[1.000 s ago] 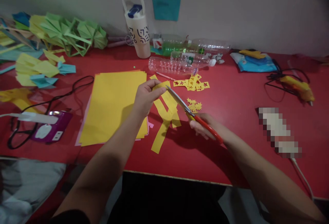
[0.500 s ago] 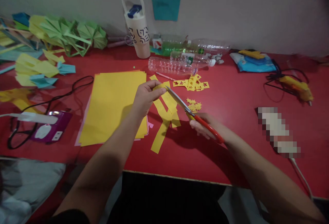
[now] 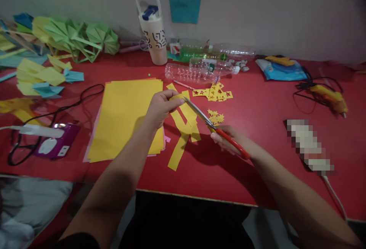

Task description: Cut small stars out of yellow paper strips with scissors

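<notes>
My right hand (image 3: 228,140) is closed around the red handles of a pair of scissors (image 3: 225,136), whose blades point up and left. The blade tips meet a small piece of yellow paper (image 3: 177,96) pinched between the thumb and fingers of my left hand (image 3: 162,106). Below and beside that hand lie several yellow paper strips (image 3: 178,152), some crossing. Small yellow paper stars (image 3: 215,117) are heaped just beyond the scissors. Behind them are yellow strips with star-shaped holes (image 3: 213,93). A stack of yellow sheets (image 3: 126,115) lies left, partly covered by my left forearm.
Clear plastic bottles (image 3: 194,73) and a white tumbler (image 3: 154,39) stand or lie along the wall. Folded green paper (image 3: 77,37) and a purple power strip (image 3: 58,140) are on the left. A glue gun (image 3: 330,96), a blue packet (image 3: 281,70) and a blurred-out device (image 3: 309,146) are right.
Hardly anything differs. My left hand and the scissors have shifted very slightly, with the blades still at the yellow paper.
</notes>
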`<state>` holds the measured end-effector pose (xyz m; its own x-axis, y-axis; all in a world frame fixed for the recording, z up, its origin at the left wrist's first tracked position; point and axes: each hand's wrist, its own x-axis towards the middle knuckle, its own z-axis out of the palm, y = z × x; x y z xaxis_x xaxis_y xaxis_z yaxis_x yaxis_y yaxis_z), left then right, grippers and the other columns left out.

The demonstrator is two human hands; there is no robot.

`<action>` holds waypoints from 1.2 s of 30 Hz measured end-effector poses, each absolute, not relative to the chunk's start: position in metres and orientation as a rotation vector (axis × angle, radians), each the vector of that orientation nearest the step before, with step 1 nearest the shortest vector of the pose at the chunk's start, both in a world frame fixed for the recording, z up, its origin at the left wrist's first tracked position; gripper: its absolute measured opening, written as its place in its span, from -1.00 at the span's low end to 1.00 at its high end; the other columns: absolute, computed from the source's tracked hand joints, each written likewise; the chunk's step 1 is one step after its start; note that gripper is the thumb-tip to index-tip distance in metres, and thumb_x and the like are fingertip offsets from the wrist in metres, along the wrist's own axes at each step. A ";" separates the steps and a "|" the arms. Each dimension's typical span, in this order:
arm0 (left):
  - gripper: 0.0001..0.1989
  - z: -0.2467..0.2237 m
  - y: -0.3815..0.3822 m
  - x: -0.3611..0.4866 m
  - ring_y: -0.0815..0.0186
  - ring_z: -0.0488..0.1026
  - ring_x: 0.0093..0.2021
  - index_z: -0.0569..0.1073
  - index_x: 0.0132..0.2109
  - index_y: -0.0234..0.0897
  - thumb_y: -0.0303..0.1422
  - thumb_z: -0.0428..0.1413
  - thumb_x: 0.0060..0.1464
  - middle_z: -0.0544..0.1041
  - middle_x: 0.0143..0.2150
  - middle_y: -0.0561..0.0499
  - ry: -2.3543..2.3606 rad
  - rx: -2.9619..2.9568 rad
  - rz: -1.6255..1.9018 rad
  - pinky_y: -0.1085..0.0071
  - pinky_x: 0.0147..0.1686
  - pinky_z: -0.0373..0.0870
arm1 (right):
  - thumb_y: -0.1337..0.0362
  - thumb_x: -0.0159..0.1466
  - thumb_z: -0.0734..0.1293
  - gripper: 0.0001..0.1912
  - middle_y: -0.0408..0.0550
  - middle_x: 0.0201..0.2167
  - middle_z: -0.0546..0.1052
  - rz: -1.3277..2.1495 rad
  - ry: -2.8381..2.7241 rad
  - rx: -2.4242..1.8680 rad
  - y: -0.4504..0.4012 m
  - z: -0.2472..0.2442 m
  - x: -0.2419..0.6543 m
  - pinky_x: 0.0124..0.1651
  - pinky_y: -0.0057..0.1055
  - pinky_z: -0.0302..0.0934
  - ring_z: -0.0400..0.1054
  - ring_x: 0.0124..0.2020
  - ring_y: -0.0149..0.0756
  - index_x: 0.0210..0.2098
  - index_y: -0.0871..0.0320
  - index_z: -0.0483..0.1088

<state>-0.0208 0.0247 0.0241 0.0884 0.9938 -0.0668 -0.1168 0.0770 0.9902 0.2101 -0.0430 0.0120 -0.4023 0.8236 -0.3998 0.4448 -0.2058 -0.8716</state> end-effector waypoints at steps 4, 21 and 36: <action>-0.83 0.026 0.026 -0.022 0.56 0.06 -0.67 0.41 -0.60 -0.30 -0.37 0.28 -0.34 0.20 -0.73 0.16 1.105 1.112 1.115 0.53 -0.65 -0.11 | -0.27 0.10 0.37 -0.42 -0.32 -0.75 0.21 1.647 -1.740 -1.473 -0.042 0.014 0.211 -0.73 -0.53 -0.01 0.10 -0.78 -0.53 -0.56 0.09 0.17; -0.82 0.032 0.026 -0.026 0.56 0.10 -0.67 0.39 -0.62 -0.29 -0.39 0.27 -0.38 0.22 -0.71 0.16 1.072 1.087 1.049 0.53 -0.65 -0.06 | -0.26 0.09 0.38 -0.43 -0.32 -0.78 0.19 1.671 -1.734 -1.527 -0.041 0.017 0.211 -0.74 -0.53 0.00 0.10 -0.79 -0.52 -0.57 0.09 0.18; -0.84 0.028 0.025 -0.022 0.55 0.16 -0.69 0.43 -0.56 -0.29 -0.37 0.28 -0.28 0.31 -0.69 0.15 1.019 1.131 1.123 0.55 -0.70 0.03 | -0.19 0.12 0.41 -0.47 -0.32 -0.75 0.21 1.683 -1.699 -1.484 -0.040 0.007 0.214 -0.75 -0.54 -0.03 0.12 -0.78 -0.53 -0.54 0.09 0.16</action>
